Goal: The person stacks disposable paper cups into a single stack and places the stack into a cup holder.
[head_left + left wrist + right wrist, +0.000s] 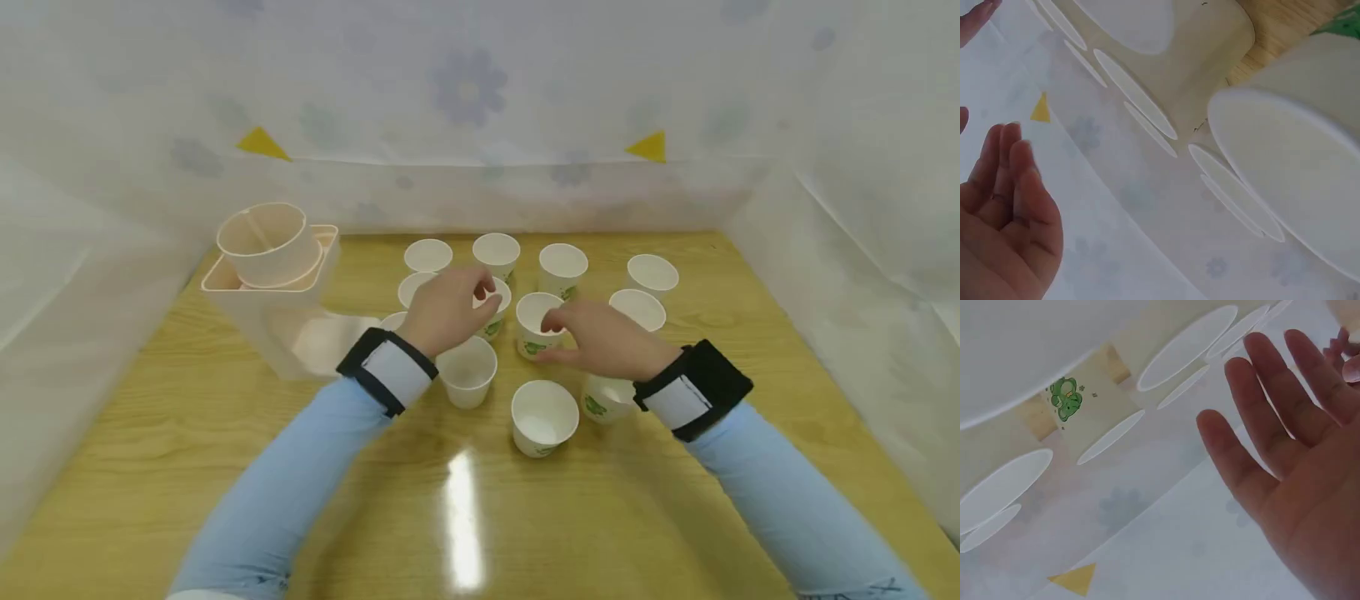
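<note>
Several white paper cups with green printed pictures stand upright on the table. My left hand [448, 310] hovers over the left part of the group, fingers loosely bent and holding nothing. Close by it are a cup [467, 375] in front and another cup [497, 321] partly behind its fingertips. My right hand [609, 340] is above the right part, its fingers spread in the right wrist view and nothing in them. A middle cup [531, 315] lies just beyond its fingertips. Under the right wrist a cup [600, 402] is partly hidden; the nearest cup [544, 421] stands between the forearms.
At the left stands a pale plastic holder [288, 325] with a round, open-topped container [258, 265] on it. More cups line the back, including one [652, 272] at the right. White flowered sheeting [480, 92] with yellow triangles encloses the wooden table [187, 450].
</note>
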{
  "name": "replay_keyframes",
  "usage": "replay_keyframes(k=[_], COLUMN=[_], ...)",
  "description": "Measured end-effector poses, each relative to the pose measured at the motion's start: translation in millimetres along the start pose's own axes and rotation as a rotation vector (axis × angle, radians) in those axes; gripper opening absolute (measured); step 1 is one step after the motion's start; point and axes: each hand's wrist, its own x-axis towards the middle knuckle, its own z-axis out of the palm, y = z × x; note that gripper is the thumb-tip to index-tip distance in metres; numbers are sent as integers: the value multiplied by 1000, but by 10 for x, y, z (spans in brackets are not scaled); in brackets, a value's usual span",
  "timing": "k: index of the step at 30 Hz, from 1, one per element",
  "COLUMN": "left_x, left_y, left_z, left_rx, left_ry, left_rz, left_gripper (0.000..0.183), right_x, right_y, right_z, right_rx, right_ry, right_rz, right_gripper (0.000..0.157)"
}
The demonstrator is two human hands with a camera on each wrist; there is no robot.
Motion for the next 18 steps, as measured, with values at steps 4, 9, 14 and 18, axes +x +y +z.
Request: replay_keyframes(k=[4, 9, 14, 18], left_x=[-148, -292, -377, -412], left_y=[40, 57, 55, 55], left_z=[30, 87, 167, 206], left_rx=[130, 291, 338, 323], left_ry=[-97, -226, -296, -306], left_rz=[73, 106, 111, 122], left_gripper=[39, 72, 85, 79], right_x=[-163, -281, -327, -334], right_y=[-141, -255, -296, -293], right_z=[87, 150, 189, 211], right_rx=[-53, -128, -123, -107], right_ry=[-66, -152, -264, -288], right_rz=[-102, -149, -108, -91], right_gripper=[60, 80, 85, 80])
